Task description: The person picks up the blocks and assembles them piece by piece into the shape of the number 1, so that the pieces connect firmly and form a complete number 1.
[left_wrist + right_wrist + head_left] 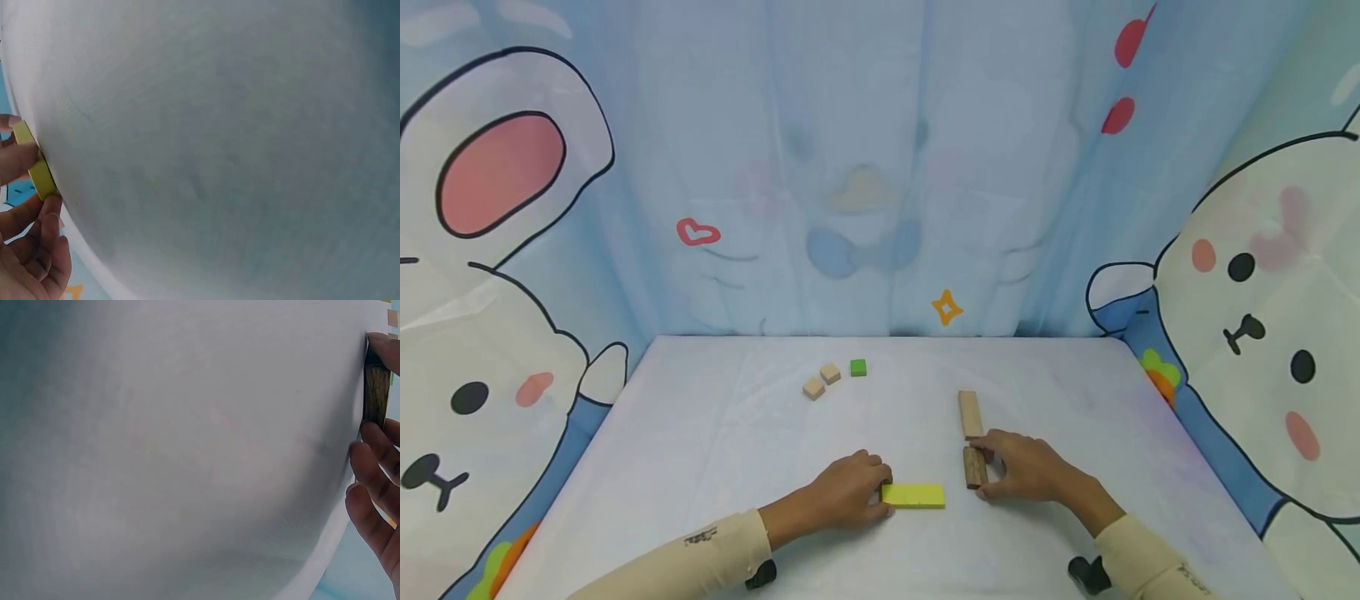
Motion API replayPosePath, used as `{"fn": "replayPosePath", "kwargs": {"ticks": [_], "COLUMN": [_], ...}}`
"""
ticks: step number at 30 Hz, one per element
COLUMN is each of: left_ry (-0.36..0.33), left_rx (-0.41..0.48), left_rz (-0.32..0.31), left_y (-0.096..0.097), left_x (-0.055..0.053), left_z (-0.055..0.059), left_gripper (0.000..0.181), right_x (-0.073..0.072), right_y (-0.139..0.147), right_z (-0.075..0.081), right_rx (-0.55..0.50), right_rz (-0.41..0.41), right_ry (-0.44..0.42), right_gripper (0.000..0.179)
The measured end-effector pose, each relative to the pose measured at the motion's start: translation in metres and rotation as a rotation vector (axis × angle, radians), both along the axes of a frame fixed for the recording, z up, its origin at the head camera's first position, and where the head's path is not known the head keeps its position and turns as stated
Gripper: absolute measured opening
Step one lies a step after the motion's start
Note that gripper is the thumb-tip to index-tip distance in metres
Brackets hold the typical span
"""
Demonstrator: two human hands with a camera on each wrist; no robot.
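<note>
A flat yellow block [916, 497] lies crosswise near the front middle of the table. My left hand [852, 490] pinches its left end between thumb and fingers. In the left wrist view the same yellow block [39, 172] shows between the fingertips. To the right, my right hand [1026, 468] holds a dark brown wooden block [974, 468] by its two ends, thumb at the near end. The right wrist view has this brown block [376, 394] between thumb and finger. Just beyond it, nearly in line, lies a pale wooden block [970, 414].
Farther back on the white-covered table [715, 433] sit a small green cube [858, 367] and two small pale wooden cubes, one nearer [813, 388] and one beside it [830, 373]. A blue cartoon curtain [865, 108] hangs behind and along both sides.
</note>
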State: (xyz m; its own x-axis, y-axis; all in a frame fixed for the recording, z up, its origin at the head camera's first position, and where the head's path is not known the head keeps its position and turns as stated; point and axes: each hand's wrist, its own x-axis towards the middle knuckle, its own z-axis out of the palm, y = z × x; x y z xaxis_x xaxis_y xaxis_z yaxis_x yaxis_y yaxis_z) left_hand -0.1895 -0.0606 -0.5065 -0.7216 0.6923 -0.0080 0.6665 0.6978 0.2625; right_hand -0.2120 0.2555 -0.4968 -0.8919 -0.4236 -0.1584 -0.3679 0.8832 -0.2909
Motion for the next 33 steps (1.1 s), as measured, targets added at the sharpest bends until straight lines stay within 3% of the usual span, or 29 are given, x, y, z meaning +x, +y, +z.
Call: {"fn": "replayPosePath", "kwargs": {"ticks": [17, 33], "left_ry": [0.006, 0.028], "left_rx": [0.058, 0.075], "left_rz": [0.07, 0.104], "left_y": [-0.001, -0.011], "left_x": [0.003, 0.001], "left_z": [0.005, 0.007], "left_gripper": [0.036, 0.035], "right_x": [-0.004, 0.001], "right_y": [-0.001, 0.0], "right_z": [0.004, 0.001], "right_rx": [-0.024, -0.023], "right_rz": [0.036, 0.012], "right_ry": [-0.004, -0.01], "right_gripper": [0.075, 0.075]}}
